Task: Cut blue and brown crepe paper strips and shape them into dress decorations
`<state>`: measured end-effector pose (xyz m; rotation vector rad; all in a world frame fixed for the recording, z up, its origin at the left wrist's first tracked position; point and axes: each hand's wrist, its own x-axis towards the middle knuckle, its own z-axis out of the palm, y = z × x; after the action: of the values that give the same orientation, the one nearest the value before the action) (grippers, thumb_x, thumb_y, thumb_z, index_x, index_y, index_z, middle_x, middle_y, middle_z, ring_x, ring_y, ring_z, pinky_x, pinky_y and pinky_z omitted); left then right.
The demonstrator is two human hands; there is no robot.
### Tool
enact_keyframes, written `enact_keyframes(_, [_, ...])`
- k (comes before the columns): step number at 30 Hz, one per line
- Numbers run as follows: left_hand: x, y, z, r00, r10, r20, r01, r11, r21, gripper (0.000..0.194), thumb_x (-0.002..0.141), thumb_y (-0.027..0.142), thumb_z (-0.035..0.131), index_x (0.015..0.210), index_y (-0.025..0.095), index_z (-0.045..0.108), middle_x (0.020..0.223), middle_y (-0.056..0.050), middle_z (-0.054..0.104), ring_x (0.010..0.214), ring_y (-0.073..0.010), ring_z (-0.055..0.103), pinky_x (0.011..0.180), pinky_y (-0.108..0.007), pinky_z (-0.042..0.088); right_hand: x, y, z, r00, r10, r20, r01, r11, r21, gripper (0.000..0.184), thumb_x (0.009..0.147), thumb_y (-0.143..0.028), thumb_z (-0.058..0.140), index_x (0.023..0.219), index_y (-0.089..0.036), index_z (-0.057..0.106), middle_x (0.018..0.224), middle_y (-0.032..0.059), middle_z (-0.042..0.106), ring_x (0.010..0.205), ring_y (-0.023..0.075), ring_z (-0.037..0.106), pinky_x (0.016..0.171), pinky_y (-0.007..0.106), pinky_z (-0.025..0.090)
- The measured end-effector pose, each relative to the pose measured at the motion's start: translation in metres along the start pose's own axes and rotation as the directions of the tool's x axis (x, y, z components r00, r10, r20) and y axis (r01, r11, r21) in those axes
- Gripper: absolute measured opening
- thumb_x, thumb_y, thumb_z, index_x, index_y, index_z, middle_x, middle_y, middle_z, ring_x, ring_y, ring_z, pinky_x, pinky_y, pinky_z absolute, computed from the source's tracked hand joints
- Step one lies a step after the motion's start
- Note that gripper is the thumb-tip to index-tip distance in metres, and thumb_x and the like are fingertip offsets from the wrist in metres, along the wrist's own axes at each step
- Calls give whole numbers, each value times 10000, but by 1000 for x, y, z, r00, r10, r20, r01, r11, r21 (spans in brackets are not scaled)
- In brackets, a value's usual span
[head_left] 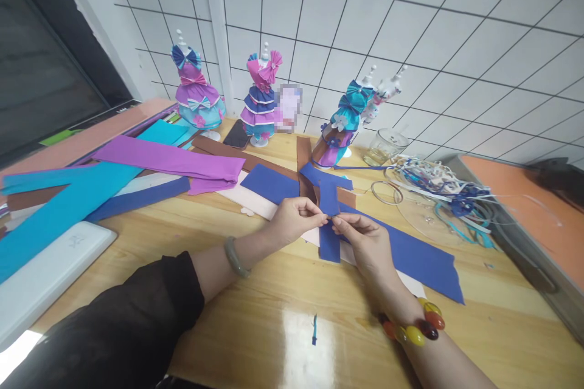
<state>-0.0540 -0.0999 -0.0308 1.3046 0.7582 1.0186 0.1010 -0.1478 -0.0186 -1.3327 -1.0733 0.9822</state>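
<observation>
Both hands meet near the middle of the table, over a short dark blue strip [329, 194] that looks like crepe paper. My left hand [296, 219] is closed, thumb and forefinger pinched at the strip's left edge. Opposite it, my right hand [367, 243] pinches the same way, its fingertips almost touching the left ones. What lies between the fingertips is too small to make out. Below the fingers, the lower part of blue paper [329, 246] hangs over the table. Under the right hand runs a wider dark blue strip [420, 255] on a pale pink one [255, 202].
Purple [173, 158], turquoise [98, 194] and brown strips spread leftward beside a white slab [55, 279]. Small dressed mannequins [198, 88] stand along the tiled wall, near a phone [236, 134]. A glass jar [387, 146], wire ring [387, 192] and tangled ribbon scraps [438, 182] lie right.
</observation>
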Motion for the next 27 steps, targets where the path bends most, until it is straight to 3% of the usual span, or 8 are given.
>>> enact_keyframes(14, [0, 4, 3, 1000, -23, -11, 22, 991, -129, 213, 645, 227, 689, 739, 122, 530, 659, -12, 620, 667, -135, 636, 651, -278, 520, -1, -1, 2, 999, 17, -29, -16, 1000, 12, 199, 609, -301, 753, 731, -179, 656, 657, 13, 653, 597, 123, 593, 612, 256, 483])
enact_keyframes(18, [0, 4, 3, 1000, 21, -5, -21, 998, -53, 196, 664, 199, 664, 831, 121, 597, 745, -32, 648, 703, -125, 626, 687, -266, 509, -2, -1, 3, 999, -47, -15, 48, 998, 49, 239, 612, -292, 751, 811, -207, 649, 699, -3, 643, 619, 125, 602, 641, 276, 501])
enact_keyframes(27, [0, 1, -1, 998, 59, 19, -61, 990, 129, 219, 713, 221, 613, 898, 114, 660, 860, -80, 679, 799, -163, 626, 738, -276, 506, -2, 1, 1, 993, -113, 47, 118, 984, -132, 258, 645, -333, 714, 871, -214, 677, 703, 3, 640, 629, 133, 573, 632, 286, 485])
